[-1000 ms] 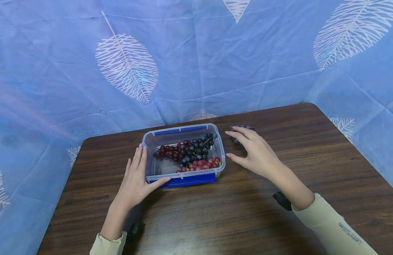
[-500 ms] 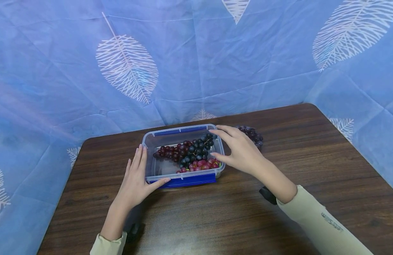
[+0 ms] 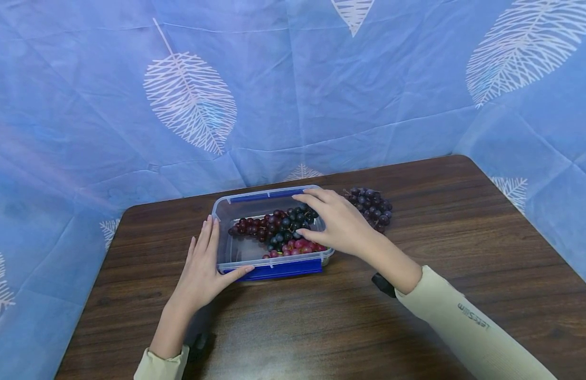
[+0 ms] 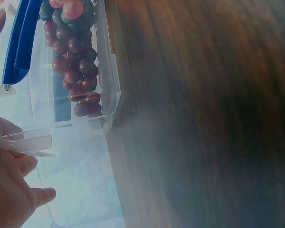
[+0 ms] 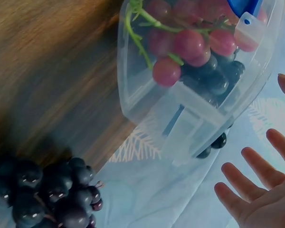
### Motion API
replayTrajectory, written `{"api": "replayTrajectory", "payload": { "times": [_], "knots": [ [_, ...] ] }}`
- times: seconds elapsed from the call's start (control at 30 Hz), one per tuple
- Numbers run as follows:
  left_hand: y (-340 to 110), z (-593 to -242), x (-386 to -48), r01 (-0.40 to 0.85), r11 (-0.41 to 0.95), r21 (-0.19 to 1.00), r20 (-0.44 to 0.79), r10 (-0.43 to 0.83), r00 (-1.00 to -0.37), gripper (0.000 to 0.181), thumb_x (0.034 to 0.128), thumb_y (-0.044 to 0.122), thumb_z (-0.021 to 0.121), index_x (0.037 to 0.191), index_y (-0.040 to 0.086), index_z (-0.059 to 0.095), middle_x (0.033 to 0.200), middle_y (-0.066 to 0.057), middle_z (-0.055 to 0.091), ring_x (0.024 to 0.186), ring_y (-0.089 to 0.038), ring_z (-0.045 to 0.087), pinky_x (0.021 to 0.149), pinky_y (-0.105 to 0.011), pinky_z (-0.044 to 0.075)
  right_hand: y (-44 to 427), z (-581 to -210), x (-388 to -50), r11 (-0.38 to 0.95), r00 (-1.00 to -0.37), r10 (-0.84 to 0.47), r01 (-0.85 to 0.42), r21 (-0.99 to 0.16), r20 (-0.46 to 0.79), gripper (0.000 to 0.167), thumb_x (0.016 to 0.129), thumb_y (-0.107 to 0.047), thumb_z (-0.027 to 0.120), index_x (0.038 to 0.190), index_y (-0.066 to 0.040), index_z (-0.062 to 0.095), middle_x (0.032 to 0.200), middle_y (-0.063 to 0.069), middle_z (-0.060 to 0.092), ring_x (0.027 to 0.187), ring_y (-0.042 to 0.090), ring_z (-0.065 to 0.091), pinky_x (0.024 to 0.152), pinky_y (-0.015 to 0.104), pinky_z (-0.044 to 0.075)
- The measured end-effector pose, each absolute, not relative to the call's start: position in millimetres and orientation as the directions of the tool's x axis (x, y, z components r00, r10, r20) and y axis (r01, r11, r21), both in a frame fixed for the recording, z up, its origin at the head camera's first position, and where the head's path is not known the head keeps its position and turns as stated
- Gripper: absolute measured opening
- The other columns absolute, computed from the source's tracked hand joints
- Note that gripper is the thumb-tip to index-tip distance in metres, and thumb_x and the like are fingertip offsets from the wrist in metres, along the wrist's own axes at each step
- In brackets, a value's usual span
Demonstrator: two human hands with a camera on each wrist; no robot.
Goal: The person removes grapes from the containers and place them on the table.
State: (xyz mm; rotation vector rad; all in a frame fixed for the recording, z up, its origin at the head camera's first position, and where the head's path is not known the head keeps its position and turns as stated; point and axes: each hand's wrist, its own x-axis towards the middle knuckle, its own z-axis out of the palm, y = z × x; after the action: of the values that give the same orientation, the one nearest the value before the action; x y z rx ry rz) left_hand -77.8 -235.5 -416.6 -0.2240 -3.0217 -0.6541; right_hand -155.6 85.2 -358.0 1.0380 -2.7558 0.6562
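Observation:
A clear container point(image 3: 223, 258) with blue clips stands on the table, holding dark red grapes point(image 3: 250, 227), black grapes point(image 3: 287, 221) and pink grapes point(image 3: 297, 246). My left hand point(image 3: 200, 266) rests along its left side, fingers straight, thumb at the front rim; the left wrist view shows the fingers point(image 4: 26, 164) beside the container corner. Over its right side hovers my right hand point(image 3: 337, 221), fingers spread and slightly bent, with nothing visibly held. In the right wrist view, the hand point(image 5: 266, 194) is apart from the container point(image 5: 194, 114).
A bunch of dark purple grapes point(image 3: 371, 206) lies on the brown wooden table point(image 3: 293, 322), just right of the container and behind my right hand. A blue cloth point(image 3: 293, 95) with white leaf patterns hangs behind the table.
My right hand has moved left, from over the dark purple bunch to above the container's right side, uncovering that bunch. My left hand and the container have stayed in place.

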Motion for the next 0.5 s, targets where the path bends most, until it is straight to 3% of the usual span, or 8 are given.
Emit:
{"api": "replayTrajectory", "payload": {
  "times": [0.27,0.5],
  "knots": [
    [-235,-417,-78,0.146,0.901,0.408,0.068,0.129,-0.989,0.128,0.0863,0.071,0.074,0.17,0.008,0.0,0.178,-0.015,-0.005,0.163,-0.043,0.006,0.126,-0.07,0.01,71,-360,-164,0.625,-0.693,-0.676,-0.719,-0.304,0.249,0.069,0.093,-0.036,0.084,0.152,-0.012,0.057,0.151,0.017,0.058,0.139,0.037,0.056,0.117,0.059,0.043],
    [-235,-417,-78,0.143,0.9,0.412,0.066,0.127,-0.99,0.129,0.086,0.072,0.074,0.17,0.008,0.0,0.178,-0.015,-0.004,0.163,-0.042,0.007,0.126,-0.071,0.01,63,-364,-171,0.618,-0.675,-0.713,-0.733,-0.285,0.189,0.067,0.094,-0.036,0.083,0.151,-0.012,0.058,0.15,0.017,0.059,0.138,0.037,0.057,0.118,0.057,0.043]
  ]
}}
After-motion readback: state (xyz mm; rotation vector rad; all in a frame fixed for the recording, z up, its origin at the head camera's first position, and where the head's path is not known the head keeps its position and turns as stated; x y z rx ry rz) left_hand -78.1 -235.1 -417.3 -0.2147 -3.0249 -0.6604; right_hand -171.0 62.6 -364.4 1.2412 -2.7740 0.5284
